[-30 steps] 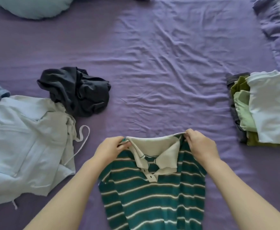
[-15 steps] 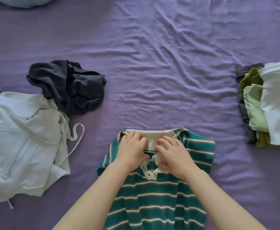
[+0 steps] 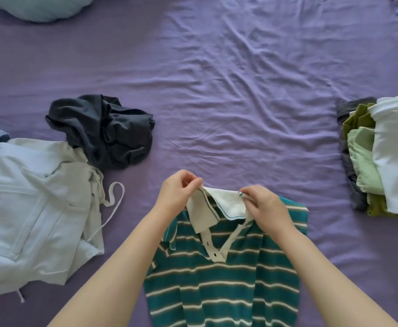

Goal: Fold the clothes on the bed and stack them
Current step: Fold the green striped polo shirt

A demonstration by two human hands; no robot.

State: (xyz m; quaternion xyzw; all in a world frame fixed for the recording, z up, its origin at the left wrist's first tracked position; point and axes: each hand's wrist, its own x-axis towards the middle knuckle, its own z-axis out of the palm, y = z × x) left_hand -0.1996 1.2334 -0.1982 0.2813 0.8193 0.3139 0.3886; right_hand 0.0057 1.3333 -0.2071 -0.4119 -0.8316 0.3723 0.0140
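Striped polo shirt (image 3: 221,274) lying on purple bed (image 3: 240,90) below your grip. Left hand (image 3: 178,192), right hand (image 3: 264,206) now pinching collar (image 3: 226,204) corners, no longer pressing placket. Collar straightening, folding not started; finished stack (image 3: 386,156) waiting right of grip.

The bed sheet (image 3: 217,90) is matt, creased purple cloth. The striped polo shirt (image 3: 217,279) looks like soft knit, its cream collar (image 3: 226,204) ribbed, perhaps. The dark garment (image 3: 103,133) is limp, matt fabric; the pale blue one (image 3: 28,208) resembles light denim.
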